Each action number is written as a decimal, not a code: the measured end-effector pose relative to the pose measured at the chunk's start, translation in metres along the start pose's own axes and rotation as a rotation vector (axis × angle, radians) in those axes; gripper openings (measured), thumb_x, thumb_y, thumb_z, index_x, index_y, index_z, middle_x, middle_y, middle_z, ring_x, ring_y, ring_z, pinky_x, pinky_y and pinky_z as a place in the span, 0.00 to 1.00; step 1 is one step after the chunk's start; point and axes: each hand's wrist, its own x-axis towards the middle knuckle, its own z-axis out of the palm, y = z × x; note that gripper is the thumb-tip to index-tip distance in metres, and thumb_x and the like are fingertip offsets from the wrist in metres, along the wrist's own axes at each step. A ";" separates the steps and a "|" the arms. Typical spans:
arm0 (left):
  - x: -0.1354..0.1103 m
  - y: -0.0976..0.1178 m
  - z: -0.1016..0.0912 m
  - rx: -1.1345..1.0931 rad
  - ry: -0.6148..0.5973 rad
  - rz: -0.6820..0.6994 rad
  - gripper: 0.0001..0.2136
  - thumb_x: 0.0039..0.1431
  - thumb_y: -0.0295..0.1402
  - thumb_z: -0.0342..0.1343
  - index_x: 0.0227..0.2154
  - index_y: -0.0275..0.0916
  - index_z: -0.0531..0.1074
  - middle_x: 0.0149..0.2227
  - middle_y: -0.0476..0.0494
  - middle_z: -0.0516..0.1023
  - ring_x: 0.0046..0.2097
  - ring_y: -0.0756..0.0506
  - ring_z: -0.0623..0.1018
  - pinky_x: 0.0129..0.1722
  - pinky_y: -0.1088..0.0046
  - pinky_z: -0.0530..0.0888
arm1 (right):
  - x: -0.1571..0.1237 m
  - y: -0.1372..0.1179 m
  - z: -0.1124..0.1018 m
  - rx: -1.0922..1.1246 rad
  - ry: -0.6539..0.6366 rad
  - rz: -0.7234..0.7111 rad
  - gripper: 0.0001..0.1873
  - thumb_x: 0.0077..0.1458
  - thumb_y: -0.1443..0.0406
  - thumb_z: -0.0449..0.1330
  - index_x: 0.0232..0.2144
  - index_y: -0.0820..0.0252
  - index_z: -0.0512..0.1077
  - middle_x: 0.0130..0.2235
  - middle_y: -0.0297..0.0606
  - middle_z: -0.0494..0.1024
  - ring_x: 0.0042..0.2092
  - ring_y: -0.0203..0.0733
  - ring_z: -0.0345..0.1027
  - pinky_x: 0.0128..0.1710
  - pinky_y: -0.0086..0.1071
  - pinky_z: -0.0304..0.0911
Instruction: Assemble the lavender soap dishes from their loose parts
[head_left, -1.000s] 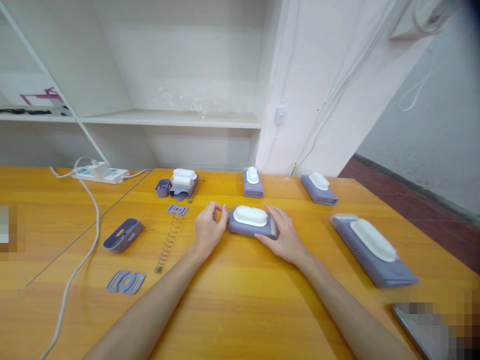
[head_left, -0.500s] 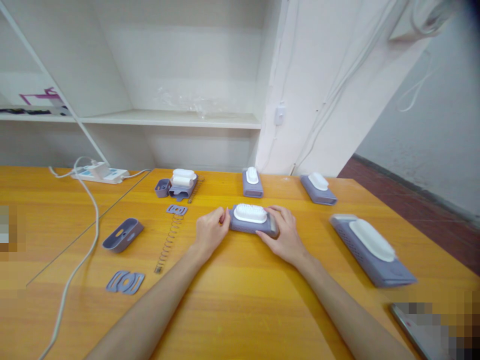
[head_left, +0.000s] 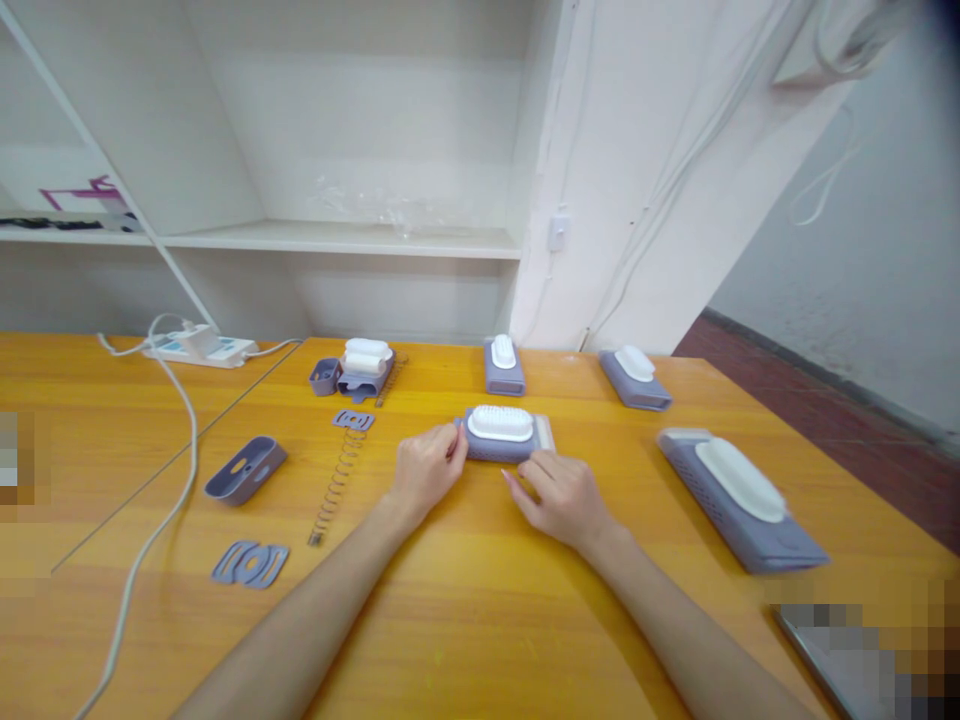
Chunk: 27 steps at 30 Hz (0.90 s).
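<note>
A purple block with a white bristle pad (head_left: 501, 432) lies on the orange table (head_left: 480, 600), just ahead of both my hands. My left hand (head_left: 425, 471) has curled fingers pressed against the block's left end. My right hand (head_left: 559, 492) sits just in front of the block's right end, fingers bent, fingertips on the table near its edge and apart from the block. A long coil spring (head_left: 339, 485) lies left of my left hand.
Two more purple blocks (head_left: 504, 365) (head_left: 634, 378) stand at the back, a larger one (head_left: 741, 498) at the right. Loose purple parts (head_left: 246, 468) (head_left: 250, 564) (head_left: 353, 419), a part stack (head_left: 363, 367), a power strip (head_left: 196, 347) and its white cable (head_left: 169, 500) lie left.
The block has been pushed away from me and turned square. My right hand has come off the block's right end and drawn back toward me. My left hand followed the block's left end.
</note>
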 end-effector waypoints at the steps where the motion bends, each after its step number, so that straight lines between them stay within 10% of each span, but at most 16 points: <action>1: 0.000 0.000 0.000 -0.001 -0.002 0.005 0.15 0.61 0.34 0.46 0.18 0.39 0.61 0.18 0.51 0.67 0.21 0.52 0.66 0.24 0.75 0.56 | 0.000 -0.004 0.000 -0.017 -0.037 -0.016 0.16 0.60 0.62 0.50 0.22 0.58 0.68 0.24 0.36 0.70 0.28 0.37 0.62 0.29 0.32 0.51; 11: 0.000 0.002 -0.002 0.004 -0.001 0.009 0.14 0.61 0.33 0.46 0.19 0.39 0.62 0.19 0.50 0.69 0.22 0.52 0.68 0.24 0.74 0.57 | 0.005 -0.012 0.001 -0.046 -0.314 0.181 0.16 0.62 0.60 0.45 0.36 0.56 0.73 0.30 0.38 0.79 0.32 0.41 0.73 0.28 0.31 0.53; 27: 0.000 0.002 -0.002 0.027 -0.006 0.003 0.14 0.61 0.34 0.46 0.20 0.39 0.62 0.19 0.50 0.69 0.22 0.52 0.68 0.23 0.74 0.57 | 0.002 -0.007 0.010 -0.147 -0.340 0.299 0.23 0.61 0.61 0.44 0.56 0.62 0.64 0.34 0.44 0.80 0.31 0.47 0.74 0.28 0.34 0.61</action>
